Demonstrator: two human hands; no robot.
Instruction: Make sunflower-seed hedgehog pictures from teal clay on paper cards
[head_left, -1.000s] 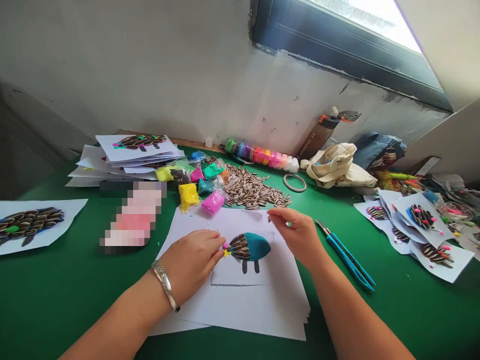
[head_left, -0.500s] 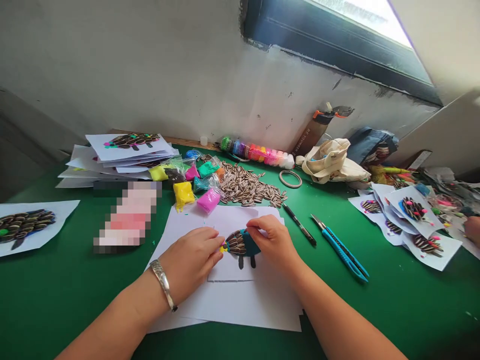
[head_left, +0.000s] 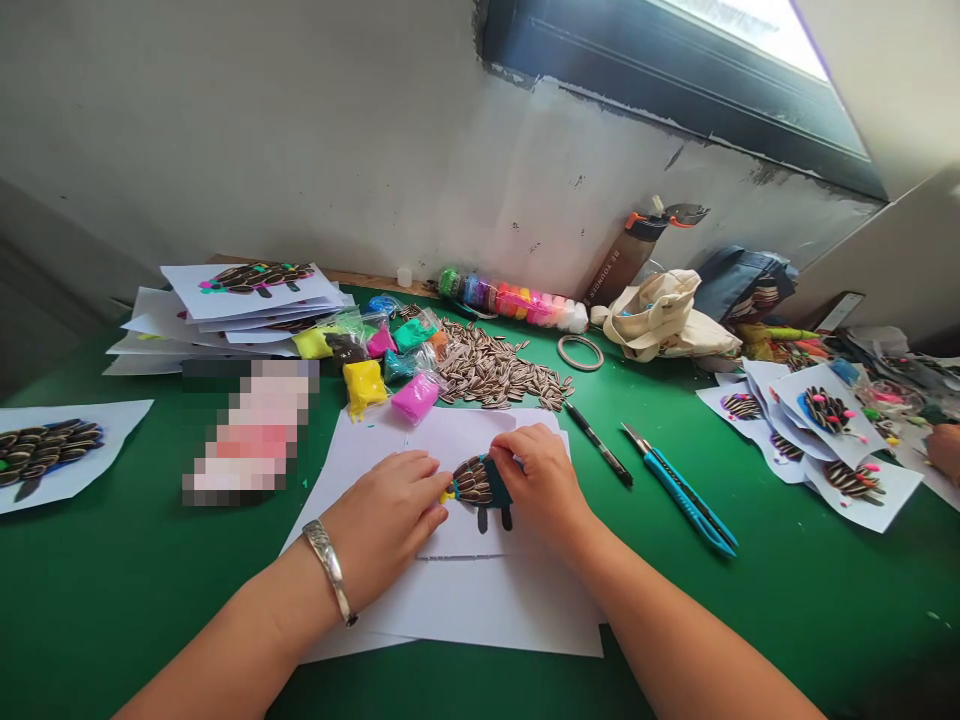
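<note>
A small white card (head_left: 465,540) lies on a stack of white paper (head_left: 480,610) on the green table. On the card is a teal clay hedgehog (head_left: 484,482), partly covered with striped sunflower seeds. My left hand (head_left: 386,520) rests on the card's left side, fingers curled, fingertips at the figure's yellow and pink nose. My right hand (head_left: 544,480) lies over the figure's right half, fingertips pinched together on the clay; what they hold is hidden.
A pile of sunflower seeds (head_left: 495,375) and clay bags (head_left: 364,385) lie behind the paper. A black pen (head_left: 598,443) and a blue utility knife (head_left: 679,490) lie to the right. Finished cards (head_left: 825,415) sit far right, another person's hand (head_left: 943,450) beside them. Paper stacks (head_left: 232,310) stand at left.
My right hand came down from above the seed pile onto the clay figure and now presses at its right half. The left hand stayed on the card. The view shifted slightly.
</note>
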